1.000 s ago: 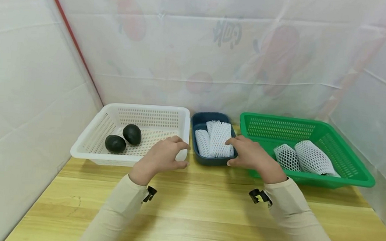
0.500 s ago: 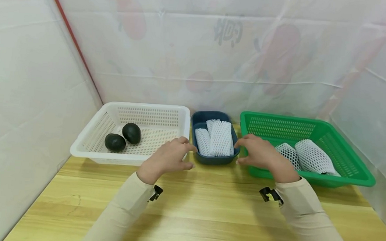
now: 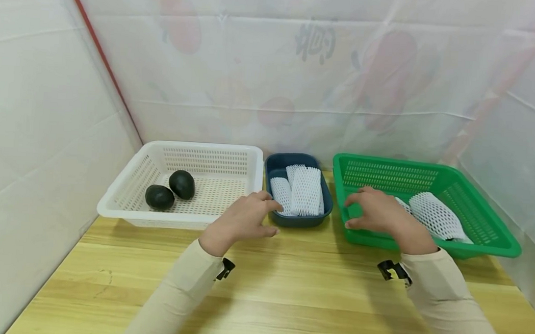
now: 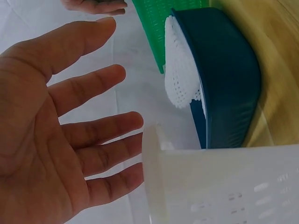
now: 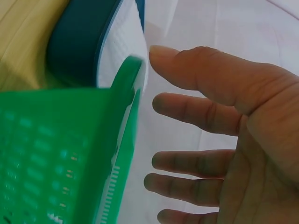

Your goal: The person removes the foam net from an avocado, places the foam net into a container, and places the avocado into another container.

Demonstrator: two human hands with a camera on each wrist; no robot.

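Sheeting (image 3: 46, 97), pale and red-edged, hangs well to the left of the blue tub (image 3: 298, 223) and also behind it, where faded print shows. Just left of the tub stands the white basket (image 3: 203, 160), its walls slotted. Two dark oval fruits lie inside, on the side farther from the tub: the left fruit (image 3: 160, 197) close against or beside the right fruit (image 3: 182, 184), which sits slightly farther back.

The left hand (image 3: 241, 216) hovers at the tub's near left corner, by the white basket. Its fingers are extended and well spread, thumb apart, with nothing held. Whether the fingertips touch the white basket's rim cannot be told.

The tub rests on a wooden table (image 3: 306, 292) and holds white mesh sleeves: one sleeve (image 3: 280, 193) along its left wall, and a flat sleeve (image 3: 306, 192) right of it, overlapping a rear sleeve (image 3: 294, 171).

The right hand (image 3: 377, 212) hangs to the right of the tub, over the left part of the green basket (image 3: 386, 175). Its fingers reach loosely toward the tub, spaced apart, gripping nothing. The green basket stands just right of the tub; on its side away from the tub lies a mesh-wrapped piece (image 3: 436, 215), beside a second piece (image 3: 403, 203) mostly hidden by the right hand.
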